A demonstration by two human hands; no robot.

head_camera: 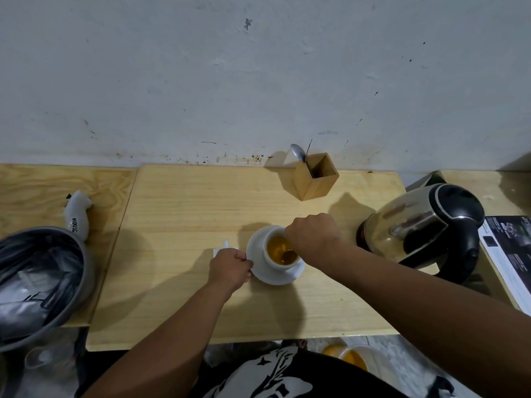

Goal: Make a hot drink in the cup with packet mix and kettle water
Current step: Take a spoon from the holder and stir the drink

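Observation:
A white cup stands on a white saucer near the middle of the wooden table. The cup holds amber liquid. My right hand hovers over the cup's right rim, fingers closed on a spoon whose bowl dips into the drink. My left hand pinches the saucer's left edge. A white packet peeks out just behind my left hand. The steel and black kettle sits on its base to the right of the cup.
A wooden holder with another spoon stands at the back by the wall. A grey bin with a liner is at the left, a white plastic object beyond it. A printed box lies at the right edge.

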